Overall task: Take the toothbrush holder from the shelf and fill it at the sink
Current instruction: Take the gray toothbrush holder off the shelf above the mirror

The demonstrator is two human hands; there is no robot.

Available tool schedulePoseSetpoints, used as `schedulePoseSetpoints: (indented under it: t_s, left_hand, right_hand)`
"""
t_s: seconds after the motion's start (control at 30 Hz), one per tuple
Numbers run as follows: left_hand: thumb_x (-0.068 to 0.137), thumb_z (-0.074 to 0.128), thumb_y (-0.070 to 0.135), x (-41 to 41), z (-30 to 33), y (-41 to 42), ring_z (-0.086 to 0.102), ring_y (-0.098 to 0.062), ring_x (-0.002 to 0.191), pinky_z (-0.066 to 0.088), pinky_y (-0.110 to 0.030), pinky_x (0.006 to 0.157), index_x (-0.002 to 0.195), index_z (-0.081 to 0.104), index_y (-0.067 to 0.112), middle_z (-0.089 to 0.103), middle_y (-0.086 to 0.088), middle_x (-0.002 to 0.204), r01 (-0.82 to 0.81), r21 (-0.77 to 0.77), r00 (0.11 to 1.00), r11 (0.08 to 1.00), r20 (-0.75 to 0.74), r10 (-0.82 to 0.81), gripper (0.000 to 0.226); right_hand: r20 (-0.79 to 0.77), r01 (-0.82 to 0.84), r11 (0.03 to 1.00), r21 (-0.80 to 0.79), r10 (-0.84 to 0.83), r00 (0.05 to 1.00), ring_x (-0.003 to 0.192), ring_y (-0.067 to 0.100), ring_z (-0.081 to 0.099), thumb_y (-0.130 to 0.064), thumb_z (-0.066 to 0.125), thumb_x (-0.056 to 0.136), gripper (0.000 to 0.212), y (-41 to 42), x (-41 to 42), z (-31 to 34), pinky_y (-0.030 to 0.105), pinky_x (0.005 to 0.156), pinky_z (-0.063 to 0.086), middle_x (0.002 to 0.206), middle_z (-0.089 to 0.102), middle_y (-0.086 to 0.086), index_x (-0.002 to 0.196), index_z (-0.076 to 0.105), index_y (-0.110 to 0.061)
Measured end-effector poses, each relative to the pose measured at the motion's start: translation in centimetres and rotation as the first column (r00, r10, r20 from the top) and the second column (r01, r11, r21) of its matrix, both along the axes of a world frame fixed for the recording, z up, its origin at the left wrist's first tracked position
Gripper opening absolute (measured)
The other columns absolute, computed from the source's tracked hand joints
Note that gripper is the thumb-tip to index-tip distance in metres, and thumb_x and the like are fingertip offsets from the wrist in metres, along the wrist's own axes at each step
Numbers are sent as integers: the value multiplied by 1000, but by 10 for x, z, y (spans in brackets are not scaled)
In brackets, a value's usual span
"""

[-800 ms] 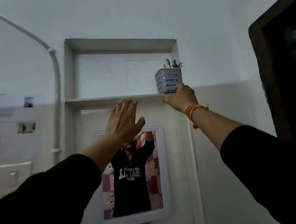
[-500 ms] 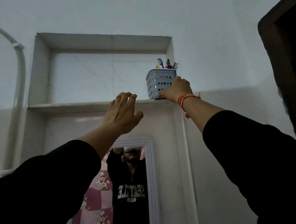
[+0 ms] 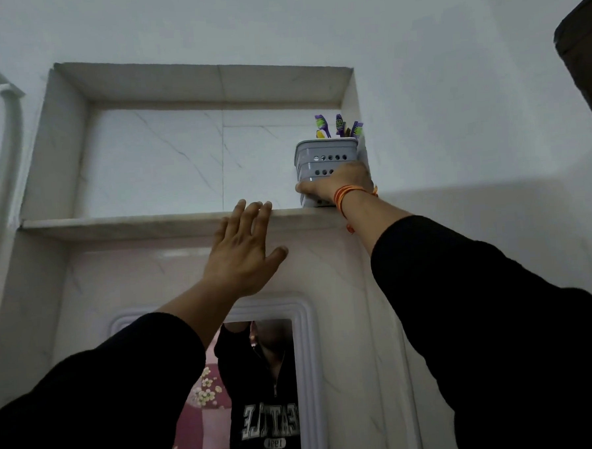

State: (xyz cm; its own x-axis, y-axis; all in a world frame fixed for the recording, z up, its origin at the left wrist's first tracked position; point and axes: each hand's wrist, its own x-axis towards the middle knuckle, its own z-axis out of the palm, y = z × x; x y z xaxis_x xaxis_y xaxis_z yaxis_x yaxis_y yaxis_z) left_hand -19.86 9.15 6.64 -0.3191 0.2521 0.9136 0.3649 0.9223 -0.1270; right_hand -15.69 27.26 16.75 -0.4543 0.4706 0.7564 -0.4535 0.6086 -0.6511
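A grey perforated toothbrush holder point(image 3: 322, 156) stands at the right end of a marble shelf point(image 3: 123, 223) set in a wall niche. Several purple and yellow toothbrushes point(image 3: 339, 126) stick out of its top. My right hand point(image 3: 340, 184), with an orange thread at the wrist, is wrapped around the holder's lower half. My left hand point(image 3: 242, 249) is raised flat with fingers spread, its fingertips at the shelf's front edge, holding nothing. The sink is out of view.
A white-framed mirror point(image 3: 261, 380) hangs below the shelf and reflects a person in a dark sweatshirt. A white pipe point(image 3: 7, 136) curves up the left wall. A dark door frame point(image 3: 584, 58) stands at the far right.
My right hand has moved from the holder's base edge to close around its lower half. The view has tilted up and closer to the niche. My left hand stays raised below the shelf.
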Motion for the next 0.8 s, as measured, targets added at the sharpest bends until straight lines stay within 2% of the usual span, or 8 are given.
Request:
schedulePoseSetpoints:
  t_s: [0.1,0.2,0.33,0.47,0.53,0.6,0.67,0.8]
  left_hand:
    - [96,33,63,-2,1,-1,-13,-18,157,-2,-44,127,161,-4,25,0,2,170,12,-6,1000,1000,9,-12,84]
    - [95,33,63,3,4,-1,-11,-18,157,-2,-44,127,161,-1,25,2,3,170,42,13,997,999,59,-42,83]
    - [97,39,57,19,11,-2,6,-22,157,8,-44,126,160,20,21,19,-2,167,200,126,971,972,103,-214,74]
    - [99,47,46,41,14,-11,25,-25,148,25,-43,120,149,42,14,38,-7,157,368,293,918,882,37,-396,61]
    - [99,49,41,54,10,-16,31,-24,144,30,-42,116,145,47,14,42,-6,153,404,345,902,847,4,-431,54]
    - [98,49,40,65,0,-23,40,-24,137,36,-42,110,142,50,15,46,-5,149,432,374,885,821,3,-467,50]
    - [97,51,40,75,-17,-29,50,-25,125,42,-41,102,138,54,17,51,-4,143,451,391,869,802,11,-494,47]
    - [98,54,35,88,-73,-41,53,-21,123,37,-29,94,132,59,19,56,-2,138,468,410,850,783,34,-526,38]
  right_hand:
    - [13,19,1000,-8,-19,1000,87,14,51,-53,89,53,76,0,8,0,26,68,42,88,53,-7,110,52,-19]
    - [-28,35,999,14,-35,999,87,15,49,-52,89,56,91,2,22,2,24,61,40,99,49,-3,128,49,-13]
    - [-8,44,998,40,-44,999,94,19,63,-65,85,38,109,-6,56,7,30,74,57,113,64,1,127,52,-12]
    - [-18,10,994,109,-8,1000,89,15,67,-64,85,41,95,-7,94,6,26,64,55,108,68,1,119,63,-15]
    - [-8,-46,992,117,48,999,88,14,68,-61,88,45,87,-9,112,-5,29,70,60,106,69,0,117,65,-18]
    - [17,-106,988,113,104,994,92,17,70,-65,88,34,96,-12,125,-23,36,80,63,107,71,1,116,67,-20]
    - [50,-146,985,90,142,989,93,19,72,-66,88,24,103,-16,133,-49,39,82,63,106,74,1,114,68,-21]
    - [111,-185,983,6,183,977,91,19,76,-73,90,12,115,-19,130,-124,41,81,63,101,77,0,112,70,-19]
